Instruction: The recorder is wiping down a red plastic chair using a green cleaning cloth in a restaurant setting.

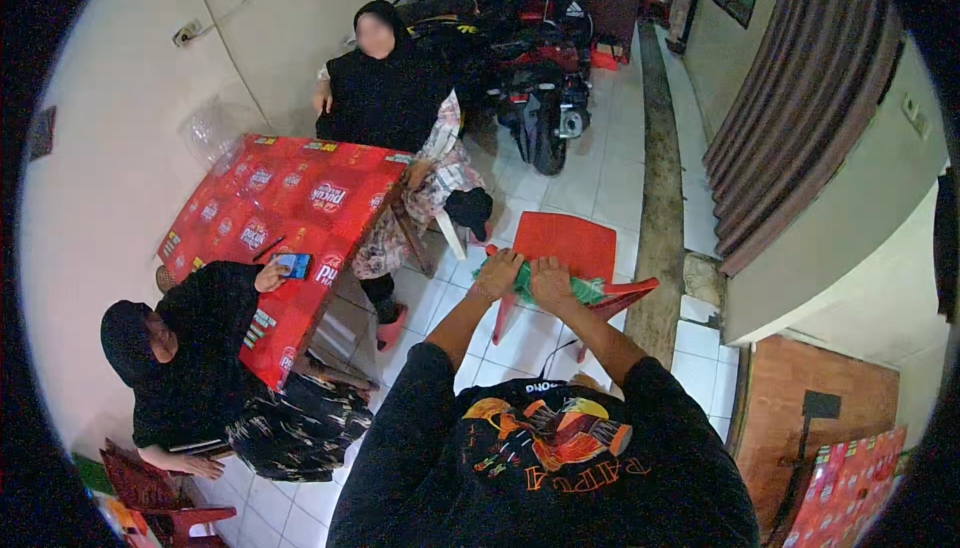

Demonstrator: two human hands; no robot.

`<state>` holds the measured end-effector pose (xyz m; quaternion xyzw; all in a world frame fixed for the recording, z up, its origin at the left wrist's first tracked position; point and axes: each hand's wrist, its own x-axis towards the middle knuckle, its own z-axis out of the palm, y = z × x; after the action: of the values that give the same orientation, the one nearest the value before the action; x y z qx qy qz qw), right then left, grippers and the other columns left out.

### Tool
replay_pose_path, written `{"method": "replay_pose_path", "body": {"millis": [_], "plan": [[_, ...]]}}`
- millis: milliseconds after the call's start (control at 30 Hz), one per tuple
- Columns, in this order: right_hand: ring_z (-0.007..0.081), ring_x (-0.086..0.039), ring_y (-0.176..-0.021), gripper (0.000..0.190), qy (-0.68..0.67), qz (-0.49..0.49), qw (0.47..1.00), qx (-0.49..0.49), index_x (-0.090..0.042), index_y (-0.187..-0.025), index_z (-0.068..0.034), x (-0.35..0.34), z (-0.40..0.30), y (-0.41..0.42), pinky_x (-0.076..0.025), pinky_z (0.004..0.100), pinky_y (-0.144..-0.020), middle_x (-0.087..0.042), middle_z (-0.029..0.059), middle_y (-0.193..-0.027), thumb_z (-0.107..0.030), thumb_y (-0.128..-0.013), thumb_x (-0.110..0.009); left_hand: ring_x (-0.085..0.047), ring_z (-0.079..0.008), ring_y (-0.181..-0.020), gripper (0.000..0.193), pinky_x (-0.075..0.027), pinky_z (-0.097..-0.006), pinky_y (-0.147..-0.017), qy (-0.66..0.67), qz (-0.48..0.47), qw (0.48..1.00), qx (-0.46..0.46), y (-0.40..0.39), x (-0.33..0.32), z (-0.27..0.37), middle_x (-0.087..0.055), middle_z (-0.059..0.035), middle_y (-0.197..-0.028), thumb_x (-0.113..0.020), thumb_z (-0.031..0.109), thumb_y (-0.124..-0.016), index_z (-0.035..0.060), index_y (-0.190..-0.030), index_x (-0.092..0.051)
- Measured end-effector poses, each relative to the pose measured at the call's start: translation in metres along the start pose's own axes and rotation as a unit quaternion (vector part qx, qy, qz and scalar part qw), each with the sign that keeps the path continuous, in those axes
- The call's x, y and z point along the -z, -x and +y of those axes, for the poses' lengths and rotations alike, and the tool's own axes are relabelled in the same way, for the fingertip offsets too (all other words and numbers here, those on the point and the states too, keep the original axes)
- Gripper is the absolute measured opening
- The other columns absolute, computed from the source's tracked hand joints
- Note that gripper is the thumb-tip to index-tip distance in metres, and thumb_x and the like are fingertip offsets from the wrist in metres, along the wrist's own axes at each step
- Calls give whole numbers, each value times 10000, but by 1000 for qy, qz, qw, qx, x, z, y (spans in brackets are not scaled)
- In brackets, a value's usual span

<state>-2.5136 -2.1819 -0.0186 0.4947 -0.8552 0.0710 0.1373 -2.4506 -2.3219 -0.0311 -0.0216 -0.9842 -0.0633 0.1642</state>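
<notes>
My left hand (501,275) and my right hand (551,282) are side by side in front of me, fingers curled down over a crumpled green sheet (589,290). Whether it is cloth or plastic, I cannot tell. Green material shows between the hands and past both of them; my fingers hide the rest. Directly beneath is a red plastic chair (566,240), its broad flat panel beyond my hands and an armrest (631,290) sticking out to the right.
At left, a table with a red printed cover (292,173) has one person (180,353) holding a phone (294,265) and another person (390,90) seated beyond. Parked motorcycles (544,105) stand ahead. A raised strip (660,173) runs along the right of the tiled floor (465,338).
</notes>
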Motion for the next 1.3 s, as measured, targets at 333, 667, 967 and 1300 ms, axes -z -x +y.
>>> {"method": "replay_pose_path", "body": {"millis": [333,667,967,1300], "plan": [[341,-552,-892,291,-75,-139,986,-61,-509,-945,16,12,-24,-36,-474,445,-712,-559,208,-946,-190,-764,-410,-505,-325,-980,276,-383,-419,-874,-37,-68,997,25,-4,-33,-39,-567,-168,-965,-469,146,-761,45,-1016,-500],[324,-606,-734,276,-74,-176,979,-79,-551,-903,-2,-4,-22,-48,-492,427,-641,-607,174,-814,-199,-738,-451,-474,-339,-1038,277,-355,-481,-893,-30,-166,984,48,-17,-28,-45,-543,-179,-1035,-442,173,-789,42,-1029,-486],[276,-597,-632,206,-24,-28,997,-62,-549,-828,-33,-20,-33,-37,-491,386,-534,-591,124,-670,-179,-701,-480,-359,-392,-1163,377,-257,-508,-967,-24,-181,981,64,-11,-29,-49,-438,-211,-1187,-430,191,-806,36,-1150,-447],[252,-591,-693,217,17,21,998,-50,-531,-833,-43,-15,1,2,-482,370,-547,-591,104,-753,-191,-676,-511,-491,-339,-1038,318,-293,-487,-951,-23,-181,983,-27,-24,4,1,-549,-167,-1047,-478,153,-760,-6,-1035,-489]]}}
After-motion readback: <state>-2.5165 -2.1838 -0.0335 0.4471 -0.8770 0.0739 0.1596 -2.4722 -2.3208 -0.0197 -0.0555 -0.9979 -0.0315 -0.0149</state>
